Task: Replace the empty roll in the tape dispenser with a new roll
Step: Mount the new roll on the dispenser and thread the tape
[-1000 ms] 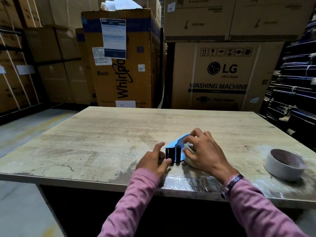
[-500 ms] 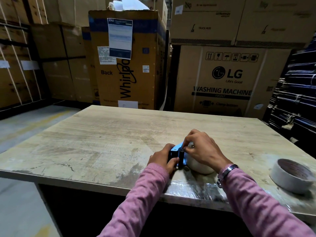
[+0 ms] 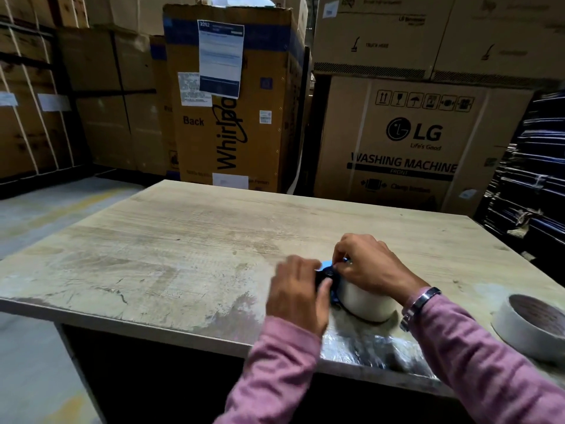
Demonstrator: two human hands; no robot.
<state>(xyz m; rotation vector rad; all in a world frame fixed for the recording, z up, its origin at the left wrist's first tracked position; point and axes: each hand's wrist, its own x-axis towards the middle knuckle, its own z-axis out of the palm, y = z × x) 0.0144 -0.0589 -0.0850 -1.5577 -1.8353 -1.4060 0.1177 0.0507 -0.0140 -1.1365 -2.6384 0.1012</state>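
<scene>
Nearest, at the bottom of the frame, two pink sleeves reach up to the near edge of the table (image 3: 153,240), where a shiny patch of clear film covers the wood. Low centre-right, the left hand (image 3: 298,296) is closed around the dark handle end of the dispenser (image 3: 327,266), of which only a blue sliver and a black knob show between the hands. The right hand (image 3: 368,264) is curled over the top of a white roll (image 3: 365,301), its fingertips pinched at something small by the blue edge; what they pinch is too small and blurred to tell. The roll stands on the table, touching the dispenser, under the right hand.

At the lower right edge lies a second roll (image 3: 530,327), flat on the table, well apart from the hands and partly cut off by the frame.

As a judgement, a full-looking roll seems seated in or against the dispenser, so the swap looks well along; threading the tape end and settling the roll may be what is left. Whether the roll is truly on the hub is hidden by the hands, and which roll is the empty one cannot be settled.

Beyond the table, across the upper frame, stand stacked cartons (image 3: 412,139).
</scene>
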